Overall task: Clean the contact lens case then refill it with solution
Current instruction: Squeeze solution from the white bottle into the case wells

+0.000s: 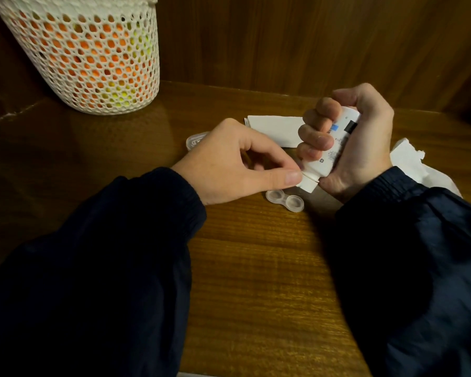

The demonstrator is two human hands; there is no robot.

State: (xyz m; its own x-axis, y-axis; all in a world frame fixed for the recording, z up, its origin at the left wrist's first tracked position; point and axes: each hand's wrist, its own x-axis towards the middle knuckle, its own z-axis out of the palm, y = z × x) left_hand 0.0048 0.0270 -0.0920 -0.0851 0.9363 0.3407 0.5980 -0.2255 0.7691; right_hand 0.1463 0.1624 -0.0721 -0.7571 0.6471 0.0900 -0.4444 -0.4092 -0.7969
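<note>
Counter (256, 268): warm brown wood, darker grain lines running across. Back wall panel (310, 36): darker brown wood, vertical grain. Mesh basket (93, 55): off-white, honeycomb pattern of holes, showing orange through most openings and yellow-green toward its right and lower side. Solution bottle (329, 156): white, with a blue patch, a black block and small grey print. Lens case (284, 200): clear, colourless, two round wells. Lid (195, 140): translucent, whitish. Folded paper (275, 129): plain white. Tissue (411, 161): white. Sleeves (106, 254): dark navy, unpatterned.
</note>
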